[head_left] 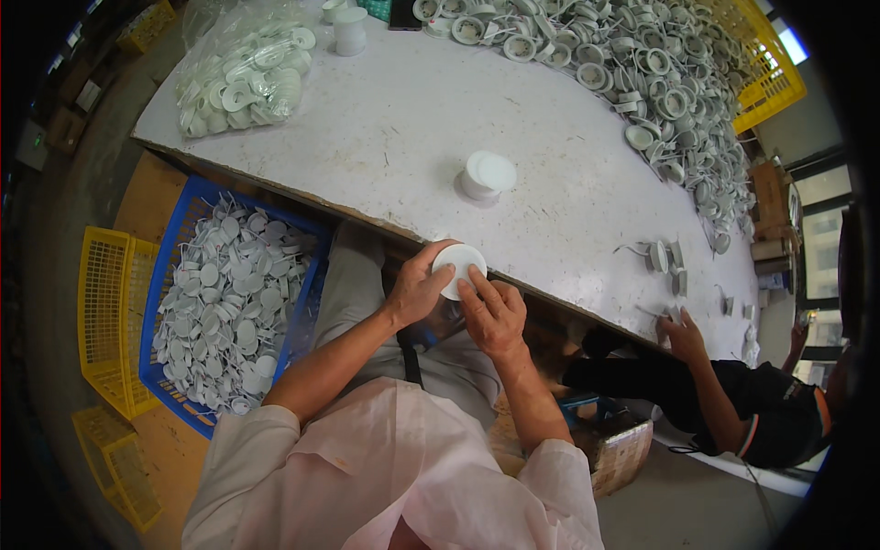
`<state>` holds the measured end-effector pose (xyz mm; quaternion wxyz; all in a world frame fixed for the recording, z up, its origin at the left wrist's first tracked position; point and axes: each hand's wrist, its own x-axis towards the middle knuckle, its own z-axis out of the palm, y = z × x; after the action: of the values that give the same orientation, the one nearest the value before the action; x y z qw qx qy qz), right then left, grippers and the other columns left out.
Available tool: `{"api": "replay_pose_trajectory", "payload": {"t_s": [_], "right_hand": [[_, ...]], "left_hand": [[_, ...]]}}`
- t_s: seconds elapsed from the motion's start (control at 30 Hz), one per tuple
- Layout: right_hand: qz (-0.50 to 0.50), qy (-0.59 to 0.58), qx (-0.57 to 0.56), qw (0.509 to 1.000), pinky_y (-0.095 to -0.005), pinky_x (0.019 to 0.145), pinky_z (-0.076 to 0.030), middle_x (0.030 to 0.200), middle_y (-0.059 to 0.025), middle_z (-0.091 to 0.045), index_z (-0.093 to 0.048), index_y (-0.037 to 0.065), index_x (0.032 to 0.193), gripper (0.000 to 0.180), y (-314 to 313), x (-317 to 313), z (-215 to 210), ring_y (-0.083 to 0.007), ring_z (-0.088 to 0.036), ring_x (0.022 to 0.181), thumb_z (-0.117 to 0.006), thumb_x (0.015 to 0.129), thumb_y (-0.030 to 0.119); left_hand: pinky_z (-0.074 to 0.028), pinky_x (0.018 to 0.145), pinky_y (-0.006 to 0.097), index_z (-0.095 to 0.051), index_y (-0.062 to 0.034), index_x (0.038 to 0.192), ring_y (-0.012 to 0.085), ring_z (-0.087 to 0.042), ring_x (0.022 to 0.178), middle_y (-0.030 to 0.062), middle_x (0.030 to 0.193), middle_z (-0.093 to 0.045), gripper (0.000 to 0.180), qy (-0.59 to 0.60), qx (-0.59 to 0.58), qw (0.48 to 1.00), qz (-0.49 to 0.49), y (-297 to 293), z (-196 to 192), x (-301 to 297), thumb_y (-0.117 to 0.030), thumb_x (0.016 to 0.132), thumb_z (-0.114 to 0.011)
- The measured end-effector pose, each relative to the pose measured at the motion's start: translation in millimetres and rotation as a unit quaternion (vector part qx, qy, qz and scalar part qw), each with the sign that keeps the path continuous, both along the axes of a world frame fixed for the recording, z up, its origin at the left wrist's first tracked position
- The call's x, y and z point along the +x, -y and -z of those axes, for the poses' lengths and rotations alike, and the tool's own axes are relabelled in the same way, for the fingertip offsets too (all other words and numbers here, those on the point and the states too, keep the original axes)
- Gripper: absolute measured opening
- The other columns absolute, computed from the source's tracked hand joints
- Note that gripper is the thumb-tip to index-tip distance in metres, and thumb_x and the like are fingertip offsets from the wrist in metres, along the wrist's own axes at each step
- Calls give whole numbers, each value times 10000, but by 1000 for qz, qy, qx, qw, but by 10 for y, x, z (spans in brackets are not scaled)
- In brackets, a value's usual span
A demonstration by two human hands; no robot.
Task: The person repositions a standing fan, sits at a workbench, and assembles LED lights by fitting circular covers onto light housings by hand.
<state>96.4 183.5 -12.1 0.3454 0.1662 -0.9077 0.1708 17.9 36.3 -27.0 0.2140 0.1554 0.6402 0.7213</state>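
Note:
A white disc-shaped lamp part (458,271) is held between my two hands, just in front of the table's near edge, its flat face turned up. My left hand (420,286) grips it from the left, with the thumb on its face. From the right and below, my right hand (493,313) closes its fingertips on the disc's edge. What lies beneath the disc is hidden. Beyond my hands, a short stack of white discs (489,173) stands on the white table (367,128).
White round lamp parts with wires (642,73) lie heaped at the far right. A clear bag of white rings (243,87) sits far left. A blue basket (151,344) beside my left leg holds more parts; yellow crates (115,316) stand beyond it. A co-worker's hand (683,337) works at right.

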Motion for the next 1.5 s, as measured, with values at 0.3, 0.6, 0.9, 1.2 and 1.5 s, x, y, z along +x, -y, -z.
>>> {"api": "replay_pose_trajectory", "payload": {"t_s": [0.3, 0.6, 0.9, 1.2, 1.5], "right_hand": [[-31, -9, 8, 999, -273, 595, -476, 1083, -115, -638, -655, 34, 1007, 332, -51, 21, 64, -201, -554, 701, -668, 678, -7], [-19, 1, 28, 999, -285, 636, -468, 1068, -100, -645, -639, 30, 1012, 378, -174, 75, 23, -188, -579, 734, -673, 639, 77], [78, -35, -67, 994, -391, 788, -475, 1191, -166, -549, -578, 27, 1099, 436, -529, 142, 16, -311, -569, 953, -678, 675, 24], [642, 7, -165, 749, -472, 984, -339, 1261, -239, -477, -396, -25, 1314, 789, -2594, 558, 156, -398, -431, 1172, -764, 676, 259], [513, -46, -212, 830, -404, 1012, -344, 1269, -236, -430, -337, -52, 1338, 822, -2373, 549, 148, -350, -415, 1197, -774, 675, 160]], "left_hand": [[-466, 828, 288, -533, 15, 1165, 161, -584, 929, 128, 1014, -632, 351, 11, -5, 1000, -9, -38, 36, 28, -118, 841, -500], [-467, 817, 290, -537, 5, 1158, 153, -586, 915, 126, 1008, -632, 341, -30, -25, 999, -12, -166, 219, 37, -124, 844, -511], [-455, 873, 305, -522, -25, 1161, 171, -561, 976, 78, 1072, -579, 514, -2, -43, 990, -131, 417, 291, -171, -38, 678, -698], [-531, 670, 340, -493, 2, 1209, 230, -598, 942, 113, 1114, -573, 459, 119, -112, 923, -347, 2514, 1151, -737, -198, 825, -646], [-490, 735, 404, -525, -11, 1215, 290, -613, 875, 126, 1053, -607, 511, 179, -346, 798, -459, 4432, 2261, -445, -271, 789, -634]]}}
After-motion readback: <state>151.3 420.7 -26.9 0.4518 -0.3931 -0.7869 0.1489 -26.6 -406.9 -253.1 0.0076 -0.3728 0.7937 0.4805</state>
